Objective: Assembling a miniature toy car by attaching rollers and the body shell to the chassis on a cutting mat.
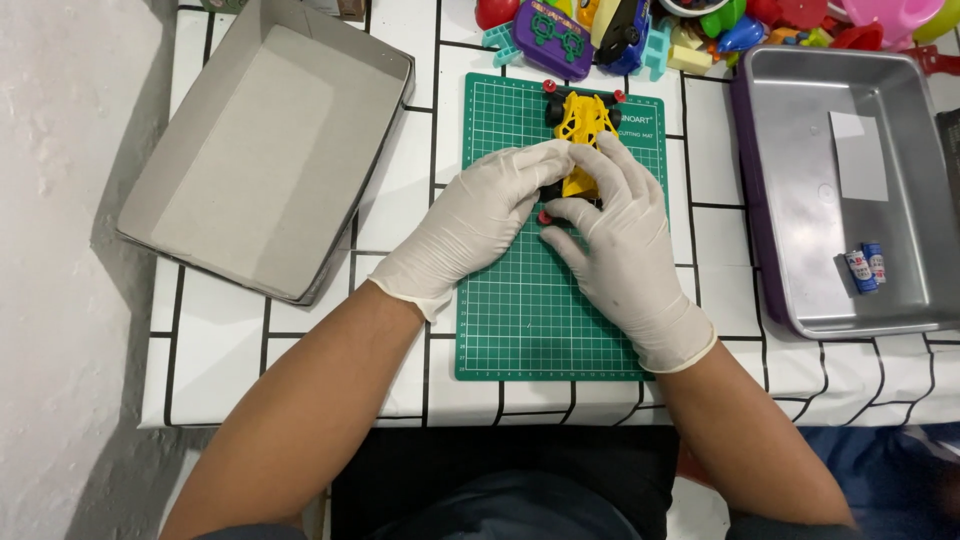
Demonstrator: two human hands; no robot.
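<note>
A white, black-lined bench carries a green cutting mat at centre frame. On its upper part, the gloved left hand and right hand both grip a yellow toy car.

1. Two gloved hands: the left hand and the right hand, both on the toy car.
2. One yellow toy car.
3. One green cutting mat.
4. One open grey cardboard box.
5. One metal tray (a white paper slip lies inside it).
6. Two small batteries, side by side in the tray.
7. One heap of coloured toys along the far edge, too jumbled to count.
</note>
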